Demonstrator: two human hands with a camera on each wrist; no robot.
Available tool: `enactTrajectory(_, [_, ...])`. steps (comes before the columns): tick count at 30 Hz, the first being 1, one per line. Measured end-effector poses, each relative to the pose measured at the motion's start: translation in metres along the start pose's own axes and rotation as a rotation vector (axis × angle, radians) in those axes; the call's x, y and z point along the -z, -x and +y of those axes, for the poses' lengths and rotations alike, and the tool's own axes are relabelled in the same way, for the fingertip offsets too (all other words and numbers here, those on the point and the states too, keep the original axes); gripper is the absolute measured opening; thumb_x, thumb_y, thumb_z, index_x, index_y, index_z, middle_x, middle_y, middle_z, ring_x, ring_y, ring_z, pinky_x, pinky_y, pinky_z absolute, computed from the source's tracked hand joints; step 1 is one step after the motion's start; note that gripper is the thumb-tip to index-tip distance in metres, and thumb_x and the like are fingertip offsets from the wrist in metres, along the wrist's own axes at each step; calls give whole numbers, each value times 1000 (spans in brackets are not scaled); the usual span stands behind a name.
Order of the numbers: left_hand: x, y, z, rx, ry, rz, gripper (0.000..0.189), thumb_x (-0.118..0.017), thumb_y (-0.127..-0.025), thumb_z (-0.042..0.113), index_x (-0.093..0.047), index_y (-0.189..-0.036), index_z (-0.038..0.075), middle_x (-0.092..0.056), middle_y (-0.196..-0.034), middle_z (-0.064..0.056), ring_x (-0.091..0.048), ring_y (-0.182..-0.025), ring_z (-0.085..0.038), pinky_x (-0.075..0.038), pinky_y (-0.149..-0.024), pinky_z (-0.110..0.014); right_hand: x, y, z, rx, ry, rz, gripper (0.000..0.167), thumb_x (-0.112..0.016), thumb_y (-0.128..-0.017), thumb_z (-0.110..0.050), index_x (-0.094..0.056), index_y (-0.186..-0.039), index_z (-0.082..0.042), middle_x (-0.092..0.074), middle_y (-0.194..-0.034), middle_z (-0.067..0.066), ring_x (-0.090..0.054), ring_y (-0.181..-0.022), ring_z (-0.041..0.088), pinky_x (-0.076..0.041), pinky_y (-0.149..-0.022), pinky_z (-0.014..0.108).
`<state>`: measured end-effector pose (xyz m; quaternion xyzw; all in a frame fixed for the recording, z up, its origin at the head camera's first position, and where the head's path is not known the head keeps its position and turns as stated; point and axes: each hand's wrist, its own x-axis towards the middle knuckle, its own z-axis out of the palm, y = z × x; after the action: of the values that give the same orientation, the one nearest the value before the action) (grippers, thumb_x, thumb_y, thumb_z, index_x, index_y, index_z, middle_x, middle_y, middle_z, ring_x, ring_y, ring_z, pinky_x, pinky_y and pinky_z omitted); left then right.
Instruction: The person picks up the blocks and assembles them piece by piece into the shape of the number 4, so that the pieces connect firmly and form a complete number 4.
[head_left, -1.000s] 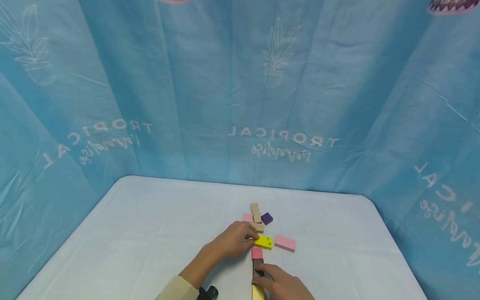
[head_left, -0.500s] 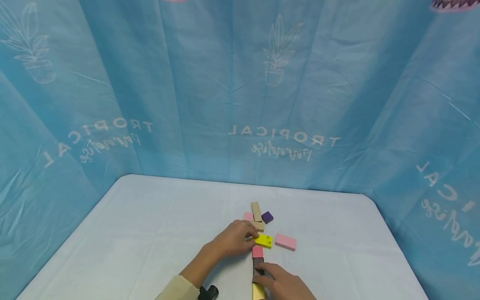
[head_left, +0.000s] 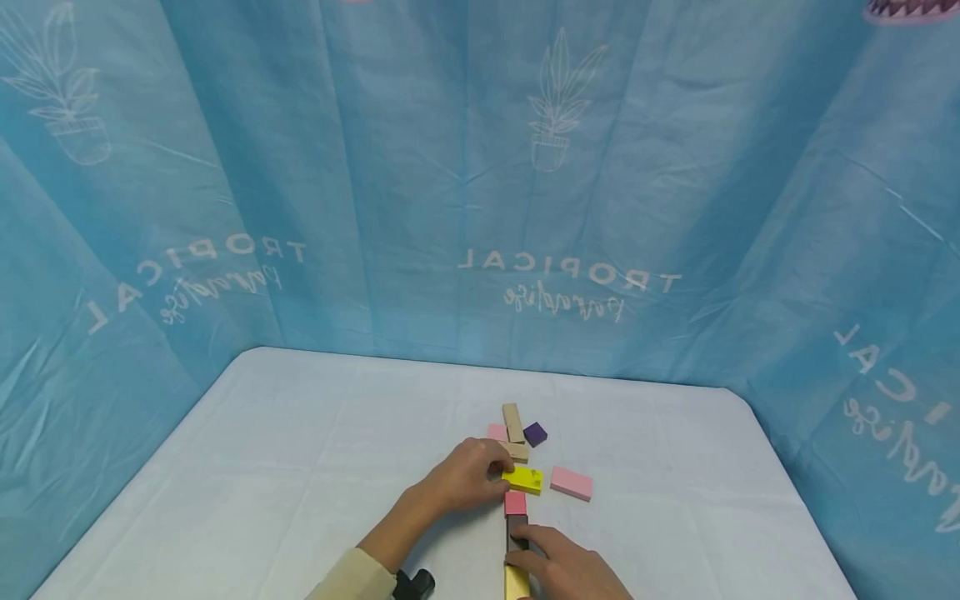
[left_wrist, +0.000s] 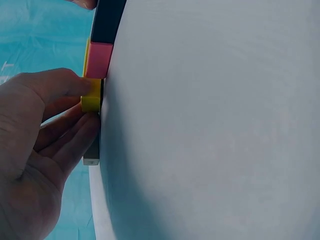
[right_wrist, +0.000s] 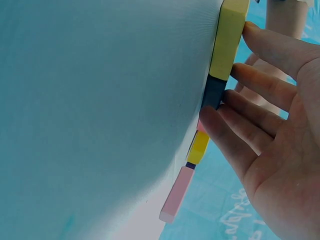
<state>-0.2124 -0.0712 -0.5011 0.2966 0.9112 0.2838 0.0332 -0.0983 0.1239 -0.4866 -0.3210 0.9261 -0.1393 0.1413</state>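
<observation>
In the head view, a row of flat blocks runs away from me. My left hand (head_left: 468,473) pinches a bright yellow block (head_left: 527,481) between thumb and fingers, at its left end. It lies across the row just beyond a red-pink block (head_left: 515,503). Nearer to me come a dark grey block (head_left: 517,532) and a pale yellow block (head_left: 516,582). My right hand (head_left: 573,568) lies along the right of these two. In the right wrist view its thumb touches the pale yellow block (right_wrist: 229,42), while its extended fingers rest at the dark block (right_wrist: 214,91).
Beyond the yellow block lie two wooden blocks (head_left: 513,423), a small light pink block (head_left: 497,432) and a purple block (head_left: 536,434). A longer pink block (head_left: 572,483) sits to the right. The white table (head_left: 300,467) is ringed by a blue curtain (head_left: 420,183).
My left hand has shifted the bright yellow block slightly to the left, closer over the red-pink block's line. My right hand keeps its place.
</observation>
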Motion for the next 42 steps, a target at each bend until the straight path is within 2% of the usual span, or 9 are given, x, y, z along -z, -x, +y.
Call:
enactTrajectory(4, [3,2,-1,24,-6,5,22,-75,-80,19,-72,-101,14,-62,-92,11,-51,-77,-4,-48,-74,-18,0,-1,0,-1,13,9,54,-70,-76,-58,-64,-123,-31,-50,-133,-6,-51,-111,13,-54,-79,33])
enactTrajectory(10, [7,7,-5,9,-10,13,22,-74,-79,18,-71,-100,13,-62,-93,9,-51,-79,-5,-48,-75,-19,0,0,-1,-23,16,5,50,-71,-78,-55,-64,-123,-33,-50,-133,-7,-51,-111,13,-54,-78,33])
enactTrajectory(15, [12,14,-8,28,-4,12,20,-74,-80,19,-72,-99,14,-62,-94,9,-52,-81,-6,-48,-77,-22,-2,-1,-2,-16,17,9,51,-71,-78,-55,-63,-123,-33,-50,-134,-7,-51,-110,13,-54,-79,33])
enactTrajectory(24, [18,22,-13,21,-8,15,19,-74,-80,19,-71,-99,14,-62,-94,9,-54,-81,-8,-49,-77,-24,-2,0,0,8,16,19,48,-69,-81,-53,-63,-124,-32,-50,-134,-6,-51,-111,13,-54,-80,33])
enactTrajectory(32, [21,29,-18,32,6,17,19,-74,-79,18,-71,-98,13,-63,-94,8,-56,-83,-9,-49,-76,-25,-1,1,1,25,27,25,54,-58,-82,-64,-63,-124,-31,-50,-133,-5,-50,-113,14,-53,-81,33])
enactTrajectory(42, [28,39,-18,42,2,27,18,-74,-81,19,-71,-98,15,-62,-95,7,-56,-84,-9,-50,-78,-28,1,1,-1,-2,11,-3,53,-59,-81,-63,-62,-125,-32,-50,-134,-5,-51,-113,13,-53,-81,34])
